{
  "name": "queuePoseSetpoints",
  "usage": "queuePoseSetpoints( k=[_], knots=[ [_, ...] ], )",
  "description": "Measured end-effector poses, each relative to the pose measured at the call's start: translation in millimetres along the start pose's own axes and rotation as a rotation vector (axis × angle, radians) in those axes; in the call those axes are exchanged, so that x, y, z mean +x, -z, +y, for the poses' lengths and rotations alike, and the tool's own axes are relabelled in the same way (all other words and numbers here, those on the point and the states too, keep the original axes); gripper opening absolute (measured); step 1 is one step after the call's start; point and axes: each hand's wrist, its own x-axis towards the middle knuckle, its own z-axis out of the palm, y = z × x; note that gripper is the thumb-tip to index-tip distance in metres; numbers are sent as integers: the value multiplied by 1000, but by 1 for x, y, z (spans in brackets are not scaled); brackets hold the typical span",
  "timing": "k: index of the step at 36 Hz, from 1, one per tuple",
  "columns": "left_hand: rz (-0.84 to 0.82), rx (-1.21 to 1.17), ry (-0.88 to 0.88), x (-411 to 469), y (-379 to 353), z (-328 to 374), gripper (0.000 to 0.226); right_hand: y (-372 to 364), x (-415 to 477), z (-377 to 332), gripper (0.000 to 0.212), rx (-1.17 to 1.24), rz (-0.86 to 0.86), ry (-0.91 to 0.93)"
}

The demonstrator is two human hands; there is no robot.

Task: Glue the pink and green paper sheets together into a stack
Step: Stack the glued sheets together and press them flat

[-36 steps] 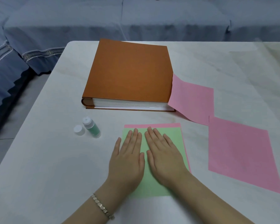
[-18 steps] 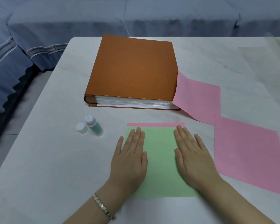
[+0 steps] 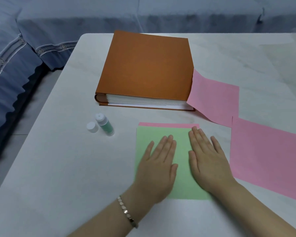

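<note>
A green paper sheet (image 3: 162, 132) lies on a pink sheet (image 3: 167, 124), of which only a thin strip shows along the far edge. My left hand (image 3: 158, 165) presses flat on the green sheet's left half, fingers straight. Flat on the right half lies my right hand (image 3: 208, 161), its fingers reaching the sheet's far right corner. A green glue bottle (image 3: 105, 125) lies uncapped on the table to the left, with its white cap (image 3: 92, 127) beside it.
A thick orange album (image 3: 146, 69) lies behind the sheets on the white table (image 3: 58, 168). One loose pink sheet (image 3: 214, 96) leans against the album's right side; another pink sheet (image 3: 266, 158) lies flat at the right. A blue sofa stands beyond the table.
My right hand slid right across the green sheet, then back toward the middle. My left hand moved slightly nearer me. The camera shifted.
</note>
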Motion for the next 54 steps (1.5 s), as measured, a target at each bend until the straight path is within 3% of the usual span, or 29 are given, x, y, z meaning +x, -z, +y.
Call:
queuePoseSetpoints(
  k=[7, 12, 19, 26, 38, 42, 46, 51, 54],
  knots=[
    [-19, 57, 124, -19, 8, -47, 65, 0, 0, -1, 56, -14, -24, -15],
    [41, 105, 116, -21, 8, -50, 55, 3, 1, -11, 56, -38, 20, -69],
    [32, 118, 103, -20, 10, -50, 54, -7, -26, -76, 59, 25, -43, 167],
    [-42, 92, 125, -20, 12, -51, 67, 0, -31, -48, 63, -5, -107, 192],
    [-31, 82, 170, -19, 18, -44, 56, 27, -56, 33, 53, 29, -143, 91],
    [6, 7, 178, -8, 21, -32, 57, 49, -60, 67, 56, 160, -92, -135],
    [59, -119, 77, 6, 27, -14, 48, 66, -61, 88, 70, 229, -151, -288],
    [54, -272, 40, 9, 32, 10, 37, 57, -62, 95, 48, 267, -120, -291],
    [-28, -422, 77, 7, 40, 23, 29, 54, -63, 91, 26, 244, 9, -236]
  ],
)
